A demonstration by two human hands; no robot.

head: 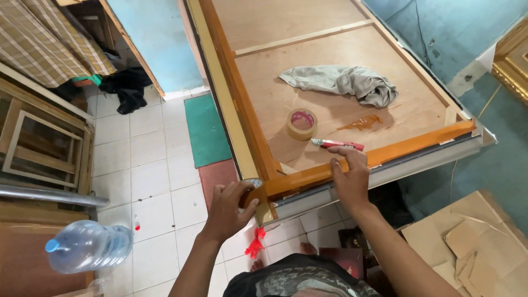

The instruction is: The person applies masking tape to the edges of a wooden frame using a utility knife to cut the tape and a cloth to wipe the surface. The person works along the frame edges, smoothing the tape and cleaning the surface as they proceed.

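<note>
Left hand (231, 206) grip around tape roll (252, 192), roll mostly hidden; right hand (350, 179) flat, pressing taped frame edge (407, 146).

Flattened brown cardboard pieces (484, 242) piled on floor, right of wooden panel's (330, 104) near corner. Clear plastic water bottle (88, 246), blue cap, far left of panel.

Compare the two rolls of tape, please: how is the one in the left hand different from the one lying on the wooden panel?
The roll in the left hand is gripped at the frame corner by the left hand and mostly hidden; the roll on the panel lies flat, untouched and fully visible. A brown strip runs from the held roll along the frame edge; the lying roll has no strip drawn out. Both look like brown packing tape.
</note>
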